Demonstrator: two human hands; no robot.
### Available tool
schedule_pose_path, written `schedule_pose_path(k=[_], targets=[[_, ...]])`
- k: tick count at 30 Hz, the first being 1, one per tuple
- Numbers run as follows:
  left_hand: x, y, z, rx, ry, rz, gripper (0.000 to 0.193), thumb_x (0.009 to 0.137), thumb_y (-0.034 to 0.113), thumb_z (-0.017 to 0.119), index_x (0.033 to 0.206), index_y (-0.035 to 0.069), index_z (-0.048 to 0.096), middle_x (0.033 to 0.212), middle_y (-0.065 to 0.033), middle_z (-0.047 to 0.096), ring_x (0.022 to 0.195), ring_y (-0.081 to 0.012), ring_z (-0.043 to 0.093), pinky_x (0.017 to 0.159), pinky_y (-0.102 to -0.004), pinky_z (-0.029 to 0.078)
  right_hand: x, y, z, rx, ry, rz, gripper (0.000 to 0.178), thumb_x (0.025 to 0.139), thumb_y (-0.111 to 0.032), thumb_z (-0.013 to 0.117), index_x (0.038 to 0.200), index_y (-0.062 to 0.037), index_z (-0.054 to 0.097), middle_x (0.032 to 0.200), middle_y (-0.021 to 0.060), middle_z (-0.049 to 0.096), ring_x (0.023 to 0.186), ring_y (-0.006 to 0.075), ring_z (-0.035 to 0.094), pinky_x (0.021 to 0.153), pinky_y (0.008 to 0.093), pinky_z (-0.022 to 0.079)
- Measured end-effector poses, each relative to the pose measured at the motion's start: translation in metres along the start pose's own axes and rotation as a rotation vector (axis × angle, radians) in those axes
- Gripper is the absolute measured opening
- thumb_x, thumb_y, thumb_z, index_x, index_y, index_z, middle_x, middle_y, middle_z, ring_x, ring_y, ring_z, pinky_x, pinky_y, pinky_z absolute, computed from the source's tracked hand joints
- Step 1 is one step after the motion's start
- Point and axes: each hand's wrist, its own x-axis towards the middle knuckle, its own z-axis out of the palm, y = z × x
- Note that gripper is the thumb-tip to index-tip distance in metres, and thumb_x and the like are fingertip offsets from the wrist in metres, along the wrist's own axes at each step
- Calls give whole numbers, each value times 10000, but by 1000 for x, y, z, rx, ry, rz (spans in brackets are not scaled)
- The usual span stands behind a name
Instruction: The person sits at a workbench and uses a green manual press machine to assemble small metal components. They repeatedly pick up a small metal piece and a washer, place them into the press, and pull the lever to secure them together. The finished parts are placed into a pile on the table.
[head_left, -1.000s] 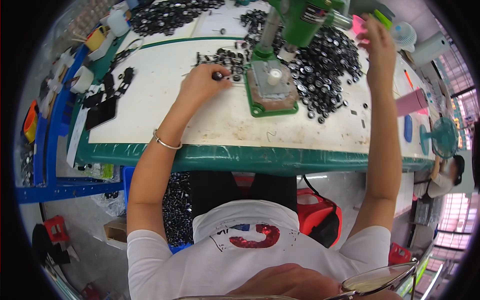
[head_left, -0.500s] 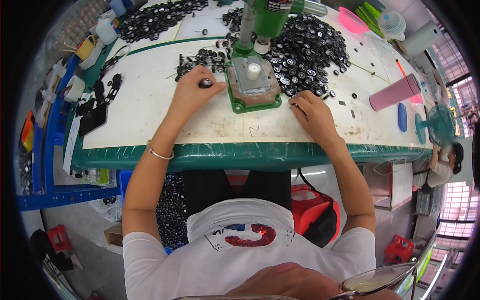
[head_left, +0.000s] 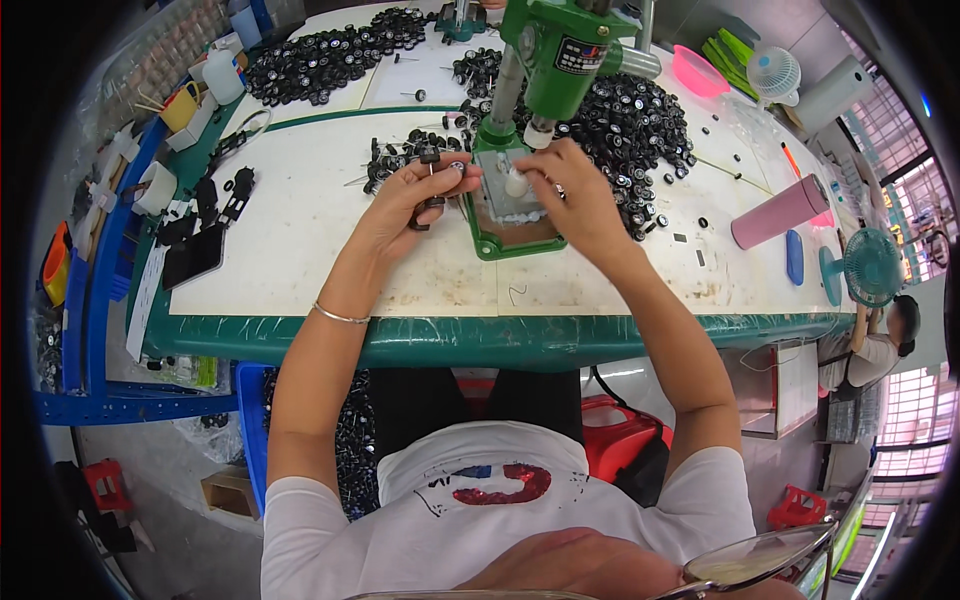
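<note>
My left hand [head_left: 400, 200] is closed around several small black wheels [head_left: 431, 156], at least some on thin metal axles, just left of a green bench press [head_left: 566, 85]. My right hand [head_left: 582, 195] reaches over the press base [head_left: 522, 247], thumb and fingers pinched beside the white round post [head_left: 516, 184] on the grey plate. Whatever sits between those fingertips is too small to make out. Behind the left hand lies a loose group of wheels with axles [head_left: 395, 158]. A large heap of black wheels [head_left: 640, 125] spreads behind and right of the press.
Another wheel pile [head_left: 325, 62] lies at the far left. A phone [head_left: 194, 256] rests near the left edge. On the right are a pink tumbler [head_left: 780, 212], a blue case [head_left: 794, 258] and a teal fan [head_left: 868, 258]. A person [head_left: 868, 345] sits farther right.
My right hand has moved from the table beside the wheel heap onto the press's white post. My left hand has come nearer the press and now holds several wheels.
</note>
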Motion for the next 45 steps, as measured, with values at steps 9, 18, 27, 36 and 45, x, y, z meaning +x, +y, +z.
schedule_pose_path(k=[9,18,27,36,45], targets=[[-2,0,3,136,4,-2,308,842,114,659,1129,12,611,1002,-108,686,846,-69,649,411,-131,299,-4,12,8,341,42,334,183,885,-142,609,1018,-28,660,952,97,624,812,191,616,708,309,490],[-9,6,27,293,34,89,358,850,143,674,1199,78,625,893,-46,705,636,-13,541,434,-146,271,10,20,14,446,-78,552,321,879,-263,642,1020,25,651,842,66,634,714,130,572,657,263,465],[20,2,42,546,95,229,332,767,62,748,1094,75,691,817,-1,681,691,-35,579,607,-181,426,10,12,-17,818,178,712,279,958,-252,547,1104,-28,629,833,-24,553,645,39,506,561,187,402],[40,1,63,555,126,382,481,718,72,793,1175,48,647,964,-28,684,855,-73,609,778,-229,484,37,47,-95,681,307,600,299,953,-280,546,1101,-37,636,842,-24,556,624,34,515,523,185,391],[47,-6,56,515,113,456,459,726,4,761,1168,40,642,904,-22,696,875,-84,623,821,-249,506,146,12,-112,755,413,348,223,956,-302,509,931,-103,606,717,-9,560,683,96,534,634,260,461]])
